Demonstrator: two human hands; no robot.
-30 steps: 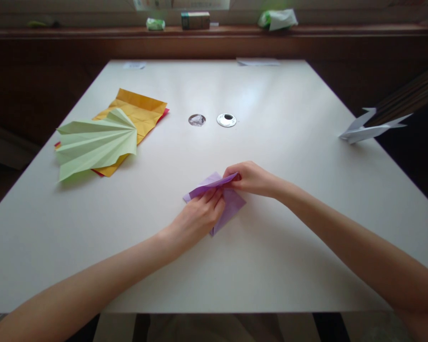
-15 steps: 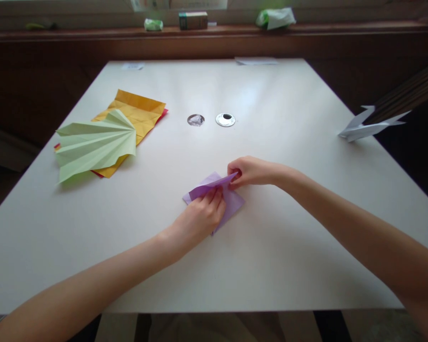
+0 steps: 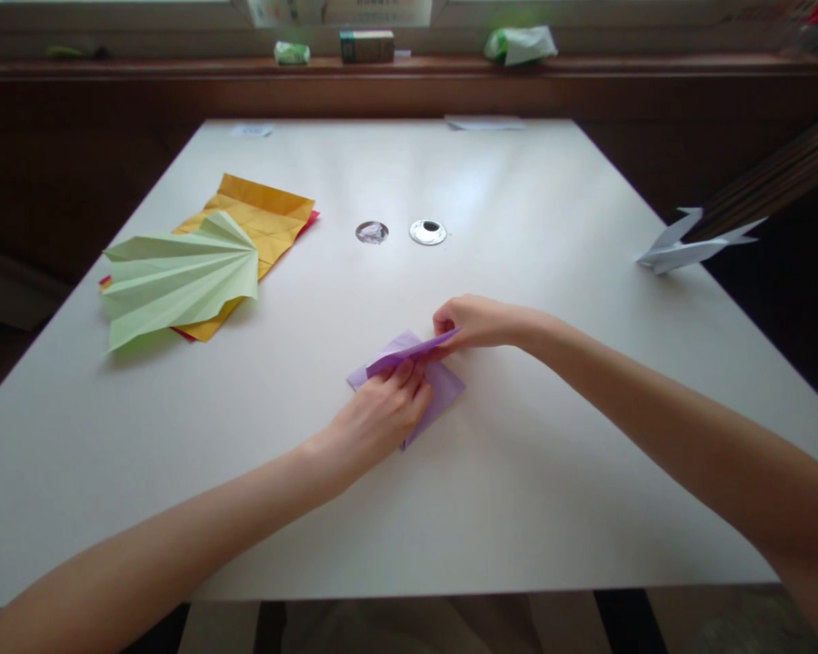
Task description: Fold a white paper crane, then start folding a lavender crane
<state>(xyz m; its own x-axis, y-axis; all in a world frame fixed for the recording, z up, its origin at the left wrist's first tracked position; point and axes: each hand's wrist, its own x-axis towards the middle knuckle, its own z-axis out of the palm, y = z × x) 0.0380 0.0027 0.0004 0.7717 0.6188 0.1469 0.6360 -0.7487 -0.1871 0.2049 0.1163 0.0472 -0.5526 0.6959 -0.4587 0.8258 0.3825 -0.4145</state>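
Note:
A folded sheet of purple origami paper (image 3: 443,389) lies on the white table, one flap raised in a ridge across it. My left hand (image 3: 390,404) presses down on the paper, its closed fingertips at the near side of the flap. On the other side, my right hand (image 3: 469,322) has curled fingers at the flap's right end, pinching it. The flap hides part of the right fingertips.
Pale green pleated paper (image 3: 184,272) lies over yellow paper (image 3: 265,218) and red paper at the left. A white folded crane (image 3: 688,250) stands near the right edge. Two round holes, one with a metal rim (image 3: 427,232), sit mid-table. A small box (image 3: 368,47) rests on the sill.
The raised flap's right end has shifted slightly right, and my right fingers have moved a little with it. My left hand stays on the paper. The whole view has shifted slightly.

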